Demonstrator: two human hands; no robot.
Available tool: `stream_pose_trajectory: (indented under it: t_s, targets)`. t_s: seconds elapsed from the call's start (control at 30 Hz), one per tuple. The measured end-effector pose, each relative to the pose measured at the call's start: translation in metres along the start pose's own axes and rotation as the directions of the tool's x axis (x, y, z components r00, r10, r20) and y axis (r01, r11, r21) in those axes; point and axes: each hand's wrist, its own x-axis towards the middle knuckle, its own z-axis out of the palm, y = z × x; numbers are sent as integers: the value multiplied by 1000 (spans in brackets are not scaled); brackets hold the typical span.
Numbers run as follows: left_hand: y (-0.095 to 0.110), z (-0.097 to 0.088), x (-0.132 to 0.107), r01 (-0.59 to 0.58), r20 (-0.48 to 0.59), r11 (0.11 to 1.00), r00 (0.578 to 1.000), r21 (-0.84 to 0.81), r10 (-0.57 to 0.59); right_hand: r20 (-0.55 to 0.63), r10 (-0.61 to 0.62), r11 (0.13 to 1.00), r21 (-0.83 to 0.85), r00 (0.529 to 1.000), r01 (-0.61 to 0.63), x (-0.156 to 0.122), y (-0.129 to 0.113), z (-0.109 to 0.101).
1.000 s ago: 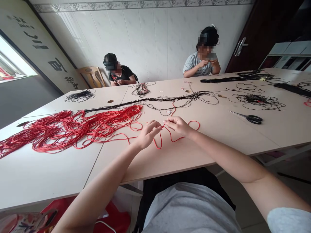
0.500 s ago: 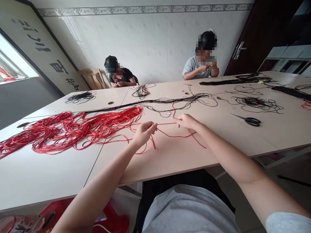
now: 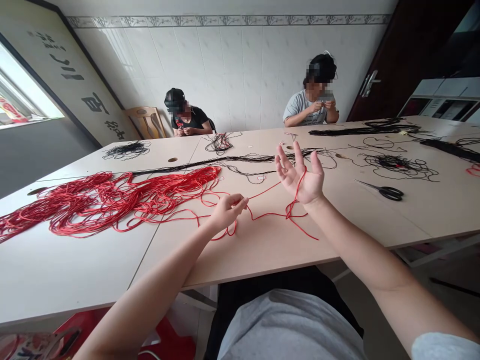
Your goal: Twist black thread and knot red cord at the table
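My left hand (image 3: pixel 229 210) is pinched shut on a red cord (image 3: pixel 264 191), which stretches up to the right. With its palm turned up and fingers spread, my right hand (image 3: pixel 302 177) is open above the table. Red cord crosses its palm and hangs down below the wrist. A loose red tail lies on the table under it. To the left of my left hand, a big tangled heap of red cord (image 3: pixel 142 195) spreads over the tabletop. Part of the cord's path behind my right hand is hidden.
Scissors (image 3: pixel 386 191) with black handles lie right of my right hand on the pale table (image 3: pixel 277 247). A long bundle of black cord (image 3: pixel 195 163) runs behind the red heap, and a black tangle (image 3: pixel 397 166) lies at right. Two people sit across the table.
My right hand has lifted, turned palm up and spread its fingers, with cord now across the palm. My left hand stays pinched, shifted slightly right.
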Motion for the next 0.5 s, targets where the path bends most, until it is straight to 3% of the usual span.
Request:
stream_pose_trajectory:
  t_s: [0.1, 0.2, 0.27, 0.33, 0.4, 0.5]
  targets:
    - [3, 0, -2, -4, 28, 1000, 1000, -5, 4, 148, -8, 996, -92, 989, 22, 0, 4, 5]
    - [6, -1, -3, -12, 38, 1000, 999, -21, 12, 305, -53, 900, -398, 951, 178, -5, 20, 12]
    - [7, -2, -4, -24, 43, 999, 999, -33, 25, 265, -104, 725, -639, 959, 256, -9, 32, 19]
    - [9, -1, -5, -34, 54, 999, 998, -40, 37, 136, -171, 574, -791, 976, 211, -9, 42, 24]
    - [11, 0, -7, -41, 78, 998, 996, -43, 44, 42, -194, 525, -840, 980, 140, -8, 48, 26]
    - [15, 0, -9, -62, 116, 997, 991, -37, 66, 10, -154, 505, -859, 988, 87, -6, 50, 24]
